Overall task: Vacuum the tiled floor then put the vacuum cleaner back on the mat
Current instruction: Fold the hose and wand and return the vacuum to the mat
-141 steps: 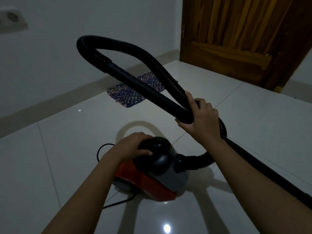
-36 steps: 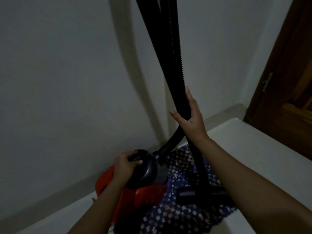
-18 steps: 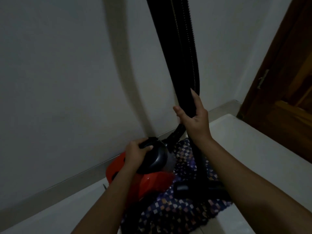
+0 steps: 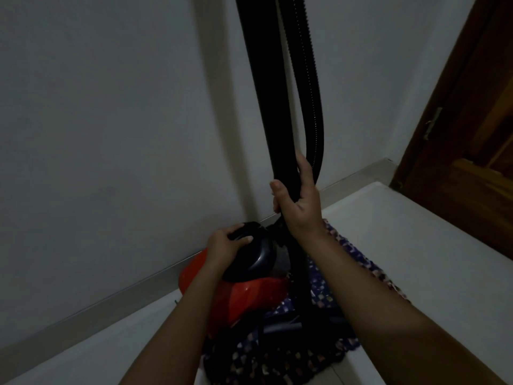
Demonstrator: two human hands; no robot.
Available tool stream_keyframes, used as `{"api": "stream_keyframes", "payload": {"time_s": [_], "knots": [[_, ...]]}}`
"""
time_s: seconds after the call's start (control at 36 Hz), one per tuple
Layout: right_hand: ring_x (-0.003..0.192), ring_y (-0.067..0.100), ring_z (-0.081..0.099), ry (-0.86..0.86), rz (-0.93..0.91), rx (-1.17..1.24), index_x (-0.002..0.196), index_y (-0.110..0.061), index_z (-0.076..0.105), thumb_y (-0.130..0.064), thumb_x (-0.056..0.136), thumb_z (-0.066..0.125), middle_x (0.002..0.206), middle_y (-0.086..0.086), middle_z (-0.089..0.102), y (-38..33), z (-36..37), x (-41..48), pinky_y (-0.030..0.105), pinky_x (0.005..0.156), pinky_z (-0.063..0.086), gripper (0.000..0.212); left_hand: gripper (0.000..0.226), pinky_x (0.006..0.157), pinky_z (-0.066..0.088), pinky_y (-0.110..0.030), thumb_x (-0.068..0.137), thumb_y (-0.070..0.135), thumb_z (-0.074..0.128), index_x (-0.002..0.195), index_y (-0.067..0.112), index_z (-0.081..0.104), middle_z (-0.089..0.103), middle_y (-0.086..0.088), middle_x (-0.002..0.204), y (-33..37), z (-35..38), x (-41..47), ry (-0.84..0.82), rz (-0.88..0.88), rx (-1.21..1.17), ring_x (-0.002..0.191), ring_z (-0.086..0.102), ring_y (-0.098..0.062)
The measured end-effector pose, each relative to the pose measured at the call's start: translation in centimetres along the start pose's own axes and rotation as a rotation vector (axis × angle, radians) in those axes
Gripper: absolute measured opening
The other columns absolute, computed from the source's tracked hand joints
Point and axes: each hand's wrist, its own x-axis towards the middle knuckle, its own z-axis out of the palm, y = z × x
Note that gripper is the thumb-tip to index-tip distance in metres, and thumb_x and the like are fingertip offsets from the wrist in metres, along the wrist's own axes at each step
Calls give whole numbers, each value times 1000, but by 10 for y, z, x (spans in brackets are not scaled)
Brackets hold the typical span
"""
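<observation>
Moved: vacuum (image 4: 249, 295), formerly out on open tile (image 4: 402, 245) with the mat well ahead of your hands, now sits on the mat (image 4: 277, 354) against the wall (image 4: 111, 134), directly under both hands; in the last instant it has barely shifted. Left hand (image 4: 224, 245): curled over the black dome (image 4: 255, 259) atop the red body, thumb on the near side, gripping the vacuum there. Right hand (image 4: 297, 201): just above and right of the left, wrapped round the wand (image 4: 266, 93), which stands near upright and runs out of the top of view. Hose (image 4: 311, 93): ribbed, hangs beside the wand on its right and passes behind your right fingers (image 4: 304, 163); whether they clasp it too cannot be told. Floor head (image 4: 283, 327): dark, on the mat below your right wrist, outline unclear in the dim light. Door (image 4: 472, 148): wooden, well right of your right hand. Step in hand, by my reading: the put-back, with the body seated or nearly so; whether its left end overhangs the mat cannot be told. Next move likely calls for you to confirm the body rests fully on the mat, settle the wand so it will not topple, then loosen both grips.
</observation>
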Motion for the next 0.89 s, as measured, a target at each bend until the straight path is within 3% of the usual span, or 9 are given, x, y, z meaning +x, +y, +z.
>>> {"api": "stream_keyframes", "payload": {"time_s": [0.08,0.14,0.22,0.33,0.42,0.47,0.56,0.72,0.89], "knots": [[101,58,52,-2,-24,-11,138,-61,25,-57,89,51,122,25,55,0,0,-2,46,89,42,56,44,95,41,-24,80,6,71,123,3,60,64,-14,122,0,0,-3,-3,24,36,113,59,-22],[105,63,47,-8,-27,-35,139,-61,22,-54,91,50,124,38,51,-2,1,-1,56,89,46,56,43,96,41,-25,82,8,69,125,6,60,64,-13,124,-1,0,-6,6,47,66,115,59,-24],[105,63,47,6,-26,-54,139,-62,22,-54,91,50,125,38,49,-3,1,-1,55,90,46,56,40,97,41,-25,86,12,65,126,9,60,64,-9,124,-3,0,-9,21,104,145,116,58,-24],[105,63,47,18,-20,-38,141,-53,27,-52,91,51,142,23,44,-4,1,-1,62,91,44,55,41,104,43,-39,87,15,63,127,15,58,64,-9,125,-8,-3,-10,-12,153,249,117,59,-25],[103,60,50,27,-26,-37,139,-60,26,-53,91,51,141,24,45,-3,0,-1,61,91,44,54,41,103,44,-41,87,15,62,127,15,57,65,-10,124,-9,-5,-9,-18,167,289,115,59,-25],[94,46,56,30,-7,-31,140,-56,27,-54,91,51,138,26,47,-4,0,-2,59,90,45,55,40,103,44,-40,87,13,62,127,13,57,65,-11,124,-7,-4,-9,-25,177,290,115,59,-25],[100,22,44,33,20,-27,141,-45,23,-55,90,50,134,29,49,-5,0,-4,60,92,44,58,40,102,43,-35,88,12,61,128,13,57,64,-11,124,-8,-5,-8,-28,178,296,115,58,-25],[101,21,44,63,-5,-107,137,-60,25,-60,89,49,132,28,50,-7,-1,-7,60,94,45,54,42,102,39,-29,90,10,58,131,7,53,61,-13,129,-7,-7,-8,-63,196,339,120,56,-26],[110,26,54,29,98,-162,143,-37,23,-49,93,46,136,18,51,-16,-5,-12,55,99,46,57,42,99,33,-18,94,7,50,135,5,48,56,-13,135,-1,-14,-8,-156,233,419,125,51,-26]]}}
